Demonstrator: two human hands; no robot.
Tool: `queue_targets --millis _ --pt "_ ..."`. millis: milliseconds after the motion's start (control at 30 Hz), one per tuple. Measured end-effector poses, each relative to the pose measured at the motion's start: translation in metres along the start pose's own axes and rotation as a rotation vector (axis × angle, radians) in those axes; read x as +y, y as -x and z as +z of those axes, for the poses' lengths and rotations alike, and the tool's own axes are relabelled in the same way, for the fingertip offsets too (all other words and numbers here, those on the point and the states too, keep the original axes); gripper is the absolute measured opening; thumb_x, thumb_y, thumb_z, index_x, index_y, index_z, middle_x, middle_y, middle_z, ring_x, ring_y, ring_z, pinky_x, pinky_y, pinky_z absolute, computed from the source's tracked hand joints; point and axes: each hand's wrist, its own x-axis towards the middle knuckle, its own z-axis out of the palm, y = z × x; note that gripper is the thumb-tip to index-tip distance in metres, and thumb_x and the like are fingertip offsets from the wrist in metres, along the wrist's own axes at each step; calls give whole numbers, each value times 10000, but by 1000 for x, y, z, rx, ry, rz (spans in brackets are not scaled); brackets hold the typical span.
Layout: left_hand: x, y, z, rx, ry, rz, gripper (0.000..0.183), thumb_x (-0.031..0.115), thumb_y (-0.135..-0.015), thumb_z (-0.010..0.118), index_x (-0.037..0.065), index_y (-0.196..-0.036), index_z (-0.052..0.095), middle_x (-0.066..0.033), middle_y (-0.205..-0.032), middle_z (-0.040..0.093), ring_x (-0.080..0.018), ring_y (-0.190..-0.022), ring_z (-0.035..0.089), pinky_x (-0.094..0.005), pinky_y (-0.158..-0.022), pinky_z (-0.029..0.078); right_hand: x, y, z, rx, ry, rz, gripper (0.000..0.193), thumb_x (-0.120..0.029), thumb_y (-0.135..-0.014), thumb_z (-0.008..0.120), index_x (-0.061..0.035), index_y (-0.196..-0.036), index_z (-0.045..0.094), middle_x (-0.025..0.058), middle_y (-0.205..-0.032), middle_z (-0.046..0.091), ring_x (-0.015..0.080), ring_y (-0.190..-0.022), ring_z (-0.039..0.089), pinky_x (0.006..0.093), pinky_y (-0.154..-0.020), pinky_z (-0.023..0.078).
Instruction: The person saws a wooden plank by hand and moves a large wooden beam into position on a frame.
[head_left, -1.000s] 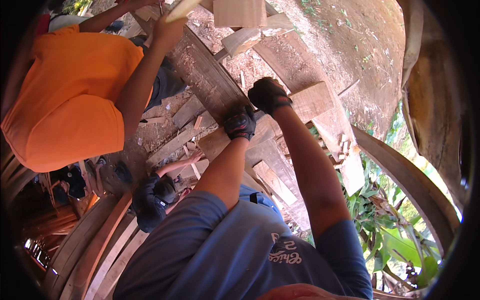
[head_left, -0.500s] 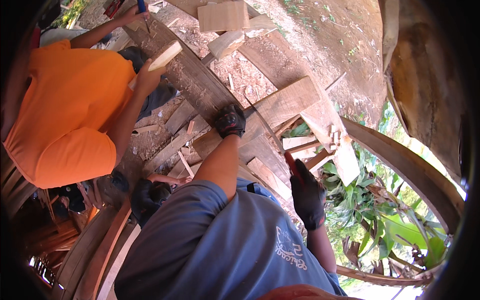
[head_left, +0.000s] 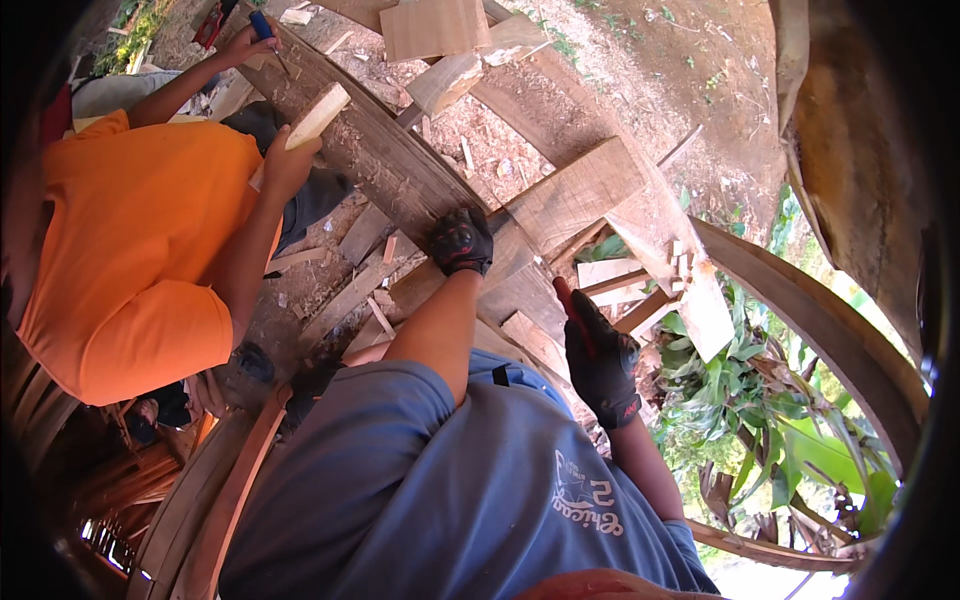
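Observation:
My right hand (head_left: 602,368), in a black glove, is closed round the red handle of a handsaw (head_left: 563,294). The saw's blade shows nearly edge-on as a thin line, running from the handle up to a pale wooden board (head_left: 580,195). A dark cut line crosses that board just right of my left hand. My left hand (head_left: 460,242), also gloved in black, is curled over the board and bears down on it beside a long, chip-strewn plank (head_left: 385,165). Its fingertips are hidden.
At left, a co-worker in an orange shirt (head_left: 150,250) holds a blue-handled chisel (head_left: 262,25) and a wooden block (head_left: 318,117). Wood blocks (head_left: 435,30) lie ahead. Offcuts (head_left: 610,275) and leafy plants (head_left: 720,385) are at right. A curved timber (head_left: 820,320) runs along the right side.
My right hand and the saw have moved forward and slightly left, toward the board. My left hand keeps its place. The view has shifted slightly.

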Motion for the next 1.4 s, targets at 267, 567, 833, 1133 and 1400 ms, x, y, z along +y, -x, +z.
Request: queue_targets --millis 267,567,833,1133,1400 --pt "5 5 0 55 25 -61 405 434 -1082 480 121 -999 722 -168 -1043 733 -380 -1005 718 -546 -858 580 23 -51 -40 -12 -69 0 300 -114 -1028 683 -96 -1322 739 93 -1183 819 272 -848 813 376 -699 636" --pt "12 0 -24 -109 52 -104 523 471 -1103 402 76 -1144 742 -215 -1195 735 -422 -1116 702 -560 -962 558 8 -9 1 72 43 -60 438 -59 -981 703 -120 -1414 679 148 -1169 801 293 -733 772 389 -604 567" --pt "8 3 -9 -4 46 -70 444 450 -1096 456 114 -1077 744 -178 -1162 745 -403 -1073 715 -554 -909 572 28 -16 -2 51 -9 -51 450 -107 -1001 689 -85 -1448 640 155 -1244 788 349 -936 804 415 -767 632" --pt "9 6 -9 21 2 -65 462 460 -1098 450 103 -1062 741 -186 -1169 743 -396 -1117 701 -550 -936 571 17 -13 -6 18 -77 13 413 -109 -984 734 -109 -1395 704 159 -1197 800 316 -928 810 397 -761 628" --pt "0 5 -5 -2 27 -48 432 441 -1086 451 112 -1085 731 -182 -1126 746 -393 -1035 720 -554 -907 575 -7 -23 -11 -24 -59 90 384 -149 -996 754 -87 -1374 722 203 -1151 799 358 -987 808 415 -821 638"
